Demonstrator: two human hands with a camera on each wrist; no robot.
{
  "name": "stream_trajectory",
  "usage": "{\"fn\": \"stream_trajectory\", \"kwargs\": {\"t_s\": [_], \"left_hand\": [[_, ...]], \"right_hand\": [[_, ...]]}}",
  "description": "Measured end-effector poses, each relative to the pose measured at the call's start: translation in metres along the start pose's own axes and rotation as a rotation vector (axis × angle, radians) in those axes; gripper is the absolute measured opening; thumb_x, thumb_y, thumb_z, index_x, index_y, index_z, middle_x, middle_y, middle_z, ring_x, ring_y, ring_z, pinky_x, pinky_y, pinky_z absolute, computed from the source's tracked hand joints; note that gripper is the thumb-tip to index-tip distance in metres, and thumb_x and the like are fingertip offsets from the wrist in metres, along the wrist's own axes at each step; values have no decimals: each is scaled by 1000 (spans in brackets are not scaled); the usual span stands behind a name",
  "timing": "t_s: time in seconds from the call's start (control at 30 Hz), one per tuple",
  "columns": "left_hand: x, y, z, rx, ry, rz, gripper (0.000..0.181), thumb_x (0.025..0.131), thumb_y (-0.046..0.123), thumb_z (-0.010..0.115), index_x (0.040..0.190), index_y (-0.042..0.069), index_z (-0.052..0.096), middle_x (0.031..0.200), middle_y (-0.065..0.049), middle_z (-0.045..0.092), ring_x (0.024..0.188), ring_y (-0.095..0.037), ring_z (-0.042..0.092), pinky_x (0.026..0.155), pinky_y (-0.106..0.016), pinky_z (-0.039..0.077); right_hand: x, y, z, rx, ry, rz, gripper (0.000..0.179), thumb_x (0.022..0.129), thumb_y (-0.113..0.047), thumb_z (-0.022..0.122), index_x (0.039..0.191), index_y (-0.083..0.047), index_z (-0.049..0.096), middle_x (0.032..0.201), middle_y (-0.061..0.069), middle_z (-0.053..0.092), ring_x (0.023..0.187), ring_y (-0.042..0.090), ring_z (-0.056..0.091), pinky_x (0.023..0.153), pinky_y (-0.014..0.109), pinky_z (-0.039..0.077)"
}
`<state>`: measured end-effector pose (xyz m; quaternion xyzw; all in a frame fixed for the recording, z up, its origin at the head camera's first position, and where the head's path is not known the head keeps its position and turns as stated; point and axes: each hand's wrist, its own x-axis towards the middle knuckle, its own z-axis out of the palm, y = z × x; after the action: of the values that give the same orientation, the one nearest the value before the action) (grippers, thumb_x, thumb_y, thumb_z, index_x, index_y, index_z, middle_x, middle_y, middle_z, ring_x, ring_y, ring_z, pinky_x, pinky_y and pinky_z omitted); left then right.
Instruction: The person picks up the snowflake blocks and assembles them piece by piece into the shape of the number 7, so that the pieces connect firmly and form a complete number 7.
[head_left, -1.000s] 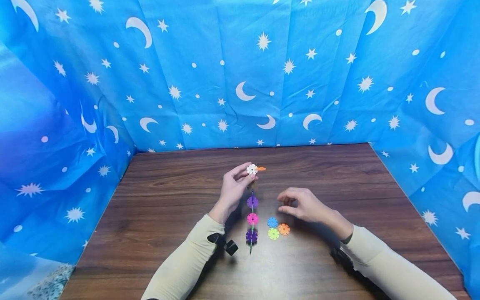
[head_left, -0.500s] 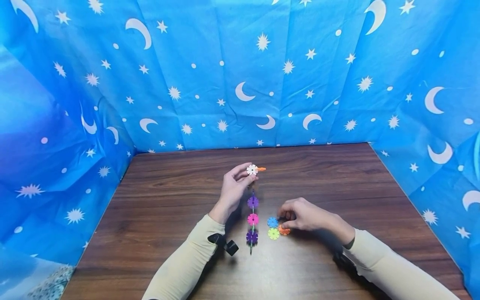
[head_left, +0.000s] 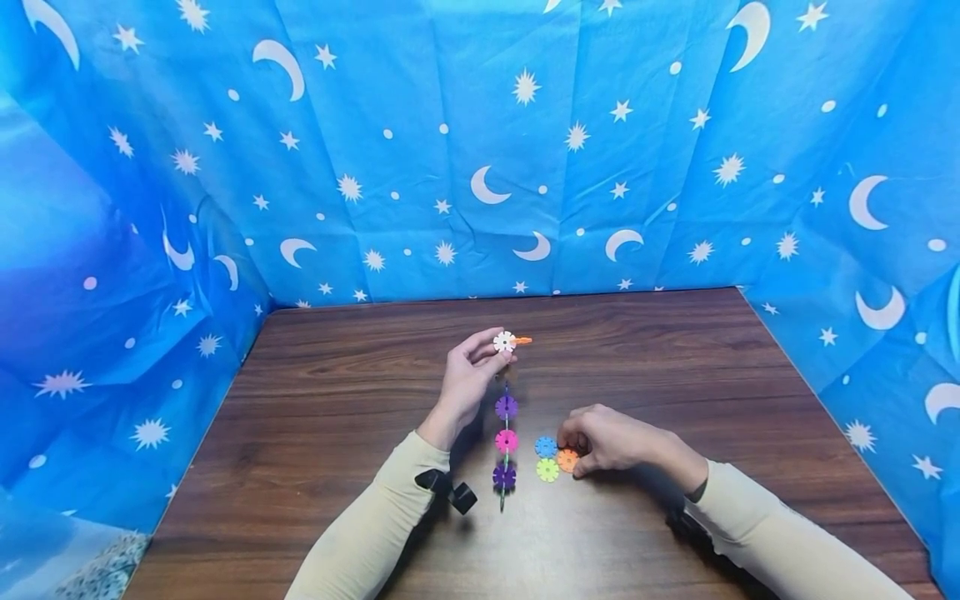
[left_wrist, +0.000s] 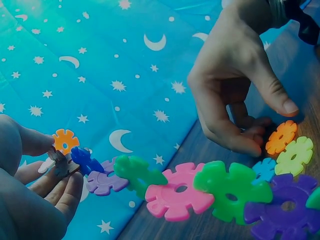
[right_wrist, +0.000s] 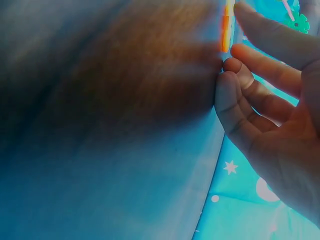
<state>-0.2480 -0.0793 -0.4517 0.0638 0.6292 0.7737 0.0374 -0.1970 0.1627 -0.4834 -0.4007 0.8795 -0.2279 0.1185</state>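
Note:
My left hand (head_left: pixel 467 375) pinches the white notched disc (head_left: pixel 503 342) at the far end of a chain of interlocking discs. An orange disc (left_wrist: pixel 65 141) juts from that end. Toward me the chain continues with blue (left_wrist: pixel 86 160), lilac (left_wrist: pixel 107 178), green, pink (left_wrist: pixel 180 191), green (left_wrist: pixel 232 192) and purple (left_wrist: pixel 280 215) discs. My right hand (head_left: pixel 611 437) is low over the table, thumb and fingertips apart beside a loose orange disc (head_left: pixel 567 460). Whether they touch it is hard to tell. A blue disc (head_left: pixel 546 447) and a yellow-green disc (head_left: pixel 548 471) lie against it.
The dark wooden table (head_left: pixel 337 383) reaches back to a blue cloth (head_left: pixel 420 167) with moons and stars, which also hangs at both sides. A black strap mount (head_left: pixel 448 490) sticks out from the left forearm over the table.
My right hand has come down and toward me to the loose orange disc, its thumb shifting to the disc's near right edge. The left hand and the chain have stayed nearly still.

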Motion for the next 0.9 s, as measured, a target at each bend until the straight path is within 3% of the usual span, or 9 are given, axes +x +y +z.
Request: {"fn": "stream_trajectory", "kwargs": {"t_s": [0.33, 0.63, 0.9], "left_hand": [[-1, 0, 1, -10, -16, -11, 44, 88, -8, 64, 130, 1, 58, 110, -29, 64, 81, -11, 71, 73, -22, 57], [-1, 0, 1, -7, -19, -4, 44, 88, -7, 64, 130, 1, 58, 108, -28, 65, 81, -10, 71, 71, -21, 56], [0, -1, 1, 5, -19, 10, 43, 88, -7, 64, 130, 2, 58, 111, -32, 63, 84, -15, 72, 70, -21, 56]], "right_hand": [[1, -2, 1, -43, -18, 15, 27, 69, -20, 86, 87, -17, 65, 78, -9, 54, 69, 1, 48, 60, 18, 43], [0, 0, 0, 58, 11, 19, 22, 73, -7, 78, 81, -18, 61, 71, -11, 60, 64, -3, 53, 59, 17, 49], [-1, 1, -2, 118, 47, -54, 22, 72, 0, 74, 78, -18, 63, 71, -11, 62, 65, -4, 55, 58, 16, 50]]}}
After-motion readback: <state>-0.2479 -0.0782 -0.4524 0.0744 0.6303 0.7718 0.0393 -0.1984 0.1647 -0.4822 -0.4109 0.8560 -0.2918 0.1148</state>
